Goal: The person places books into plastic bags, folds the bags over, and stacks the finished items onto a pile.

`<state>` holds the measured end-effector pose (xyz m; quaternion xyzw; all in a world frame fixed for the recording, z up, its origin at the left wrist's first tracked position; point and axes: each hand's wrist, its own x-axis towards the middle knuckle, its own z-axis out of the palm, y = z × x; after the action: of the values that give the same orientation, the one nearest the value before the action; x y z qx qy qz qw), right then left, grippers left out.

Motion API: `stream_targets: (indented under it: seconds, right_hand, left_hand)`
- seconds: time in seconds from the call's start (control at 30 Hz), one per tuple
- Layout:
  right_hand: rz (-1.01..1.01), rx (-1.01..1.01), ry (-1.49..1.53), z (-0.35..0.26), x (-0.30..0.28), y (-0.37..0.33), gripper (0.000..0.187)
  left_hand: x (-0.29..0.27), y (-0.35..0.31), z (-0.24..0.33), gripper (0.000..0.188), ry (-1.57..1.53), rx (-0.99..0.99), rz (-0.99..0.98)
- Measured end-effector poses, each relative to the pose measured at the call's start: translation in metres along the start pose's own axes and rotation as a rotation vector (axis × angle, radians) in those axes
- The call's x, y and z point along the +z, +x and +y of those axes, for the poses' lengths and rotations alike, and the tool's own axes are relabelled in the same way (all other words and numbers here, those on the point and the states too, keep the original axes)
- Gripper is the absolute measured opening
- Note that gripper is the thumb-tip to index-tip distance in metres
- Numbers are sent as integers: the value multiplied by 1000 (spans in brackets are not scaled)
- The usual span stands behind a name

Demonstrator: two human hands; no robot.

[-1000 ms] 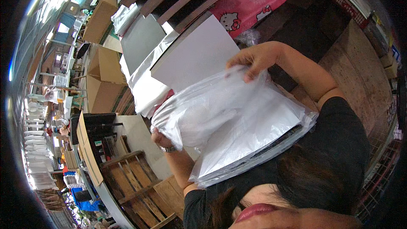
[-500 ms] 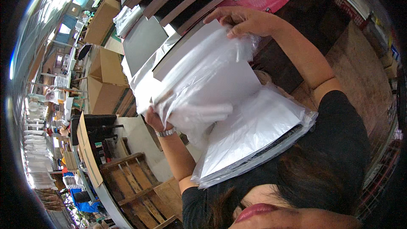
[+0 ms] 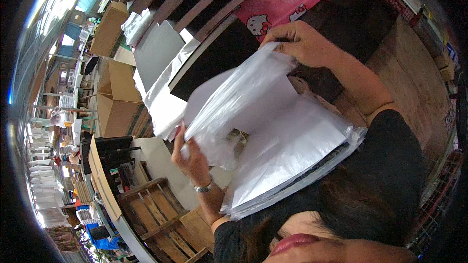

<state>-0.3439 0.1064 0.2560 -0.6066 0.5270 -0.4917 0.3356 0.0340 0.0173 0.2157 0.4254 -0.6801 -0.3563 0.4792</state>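
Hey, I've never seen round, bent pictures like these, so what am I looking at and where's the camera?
There's no machine here, just a person's bare hands. A wide fisheye camera worn on the head looks down, which bends straight edges. The right hand pinches a clear plastic sleeve; the left hand is at its other side, its grip partly hidden. A white sheet shows with the sleeve, though I can't tell whether it's inside or behind. Close to the chest is a plastic-covered stack. Beyond the hands lie a black panel and a grey panel.

Head-worn fisheye, looking down, close range
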Motion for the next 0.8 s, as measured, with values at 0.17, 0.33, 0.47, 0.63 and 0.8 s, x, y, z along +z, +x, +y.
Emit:
stream_targets:
  seconds: [0.17,0.33,0.47,0.63,0.8]
  right_hand:
    - [-260,311,514,15,-9,-23,37]
    - [-344,699,708,167,21,-62,43]
    - [-287,922,601,251,30,-100,36]
    - [-464,774,-170,225,29,-68,30]
    - [-604,393,-207,102,0,6,41]
  left_hand:
    - [-12,16,53,26,-137,-732,-315]
    - [16,-3,-77,12,-89,-957,-938]
    - [74,-46,-159,19,-46,-978,-755]
    - [57,-72,-212,27,68,-917,-588]
    - [5,-11,-135,37,-15,-735,-353]
